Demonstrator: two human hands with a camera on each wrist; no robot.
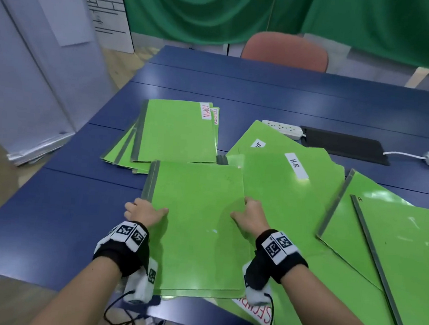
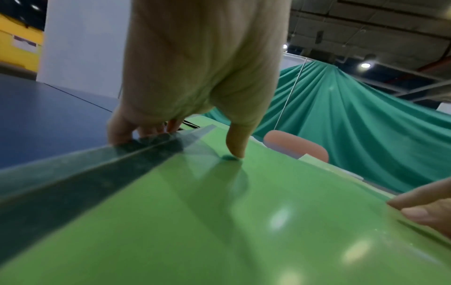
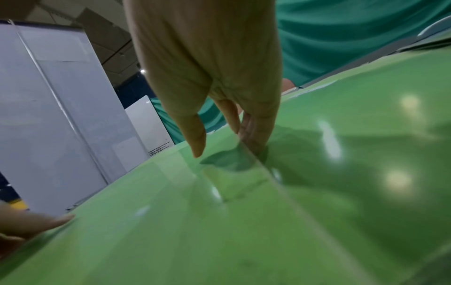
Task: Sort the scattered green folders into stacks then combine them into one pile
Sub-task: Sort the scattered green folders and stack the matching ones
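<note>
A plain green folder (image 1: pixel 196 219) with a grey spine lies in front of me on the blue table, on top of other green sheets. My left hand (image 1: pixel 145 212) grips its spine edge, thumb (image 2: pixel 235 146) on the cover and fingers curled under the edge. My right hand (image 1: pixel 249 214) grips the opposite edge the same way, thumb (image 3: pixel 195 135) on top. A fanned stack labelled ADMIN (image 1: pixel 177 132) sits behind. Folders marked H.R (image 1: pixel 290 183) and others (image 1: pixel 385 245) lie scattered to the right.
A folder with a red SECURITY label (image 1: pixel 258 312) pokes out at the near table edge. Two white power strips (image 1: pixel 284 129) and a black mat (image 1: pixel 344 146) lie at the back right. A pink chair (image 1: pixel 284 50) stands beyond the table, a white panel (image 1: pixel 37 73) to the left.
</note>
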